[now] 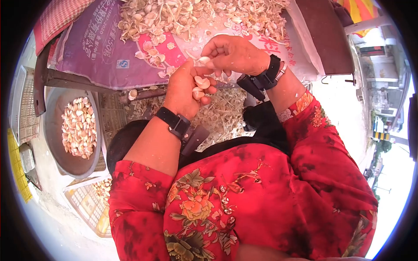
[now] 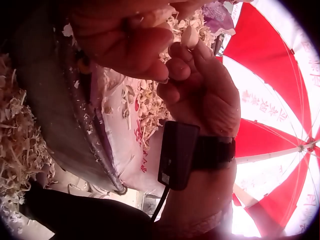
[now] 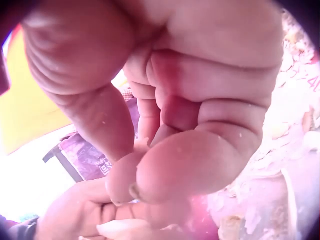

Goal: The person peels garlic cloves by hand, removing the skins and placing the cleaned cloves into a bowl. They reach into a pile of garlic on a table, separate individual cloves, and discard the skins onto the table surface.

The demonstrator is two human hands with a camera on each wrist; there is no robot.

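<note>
In the head view my left hand (image 1: 185, 87) holds several peeled-looking garlic cloves (image 1: 198, 88) in its curled fingers, palm turned up. My right hand (image 1: 241, 54) reaches across from the right, its thumb and fingertips meeting at a pale garlic clove (image 1: 203, 60) just above the left hand's thumb. The left wrist view shows that clove (image 2: 190, 37) at the tips of the right hand's fingers. In the right wrist view, the right thumb and forefinger are pressed together close over the left hand (image 3: 75, 212), where a whitish clove (image 3: 125, 228) lies along its fingers.
A heap of garlic and dry skins (image 1: 196, 17) covers the far part of a table spread with a purple and pink printed sack (image 1: 104, 48). To the left stands a grey basin (image 1: 52, 143) of cloves, with a plastic crate (image 1: 82, 204) below it. Skins (image 1: 222, 111) lie beneath the table edge.
</note>
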